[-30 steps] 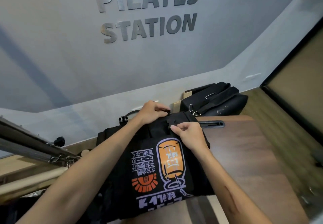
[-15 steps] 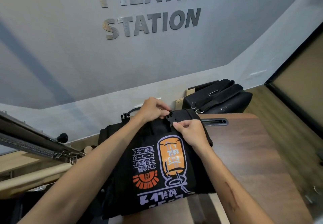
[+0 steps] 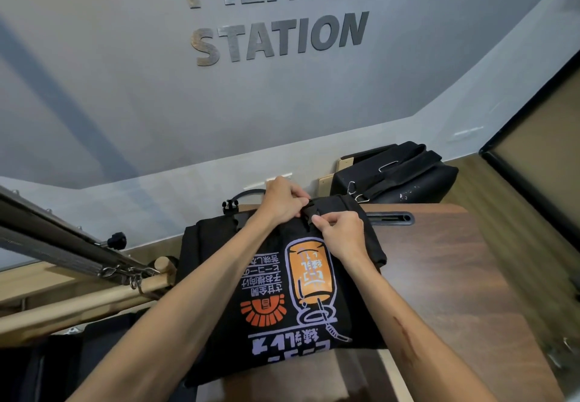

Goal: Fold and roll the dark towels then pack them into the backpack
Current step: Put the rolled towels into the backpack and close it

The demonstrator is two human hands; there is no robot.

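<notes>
Under both sets of fingers, flat on a brown table (image 3: 470, 276): a black backpack (image 3: 219, 244) with an orange print. Beyond the fingertips, another black bag (image 3: 408, 175). Left hand (image 3: 282, 202) and right hand (image 3: 343, 232) curled, pinching a black buckle (image 3: 309, 211) between them.

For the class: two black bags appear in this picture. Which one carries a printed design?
The backpack under both hands, lying on the wooden table, shows an orange and lilac print. The black bag by the wall is plain.
</notes>
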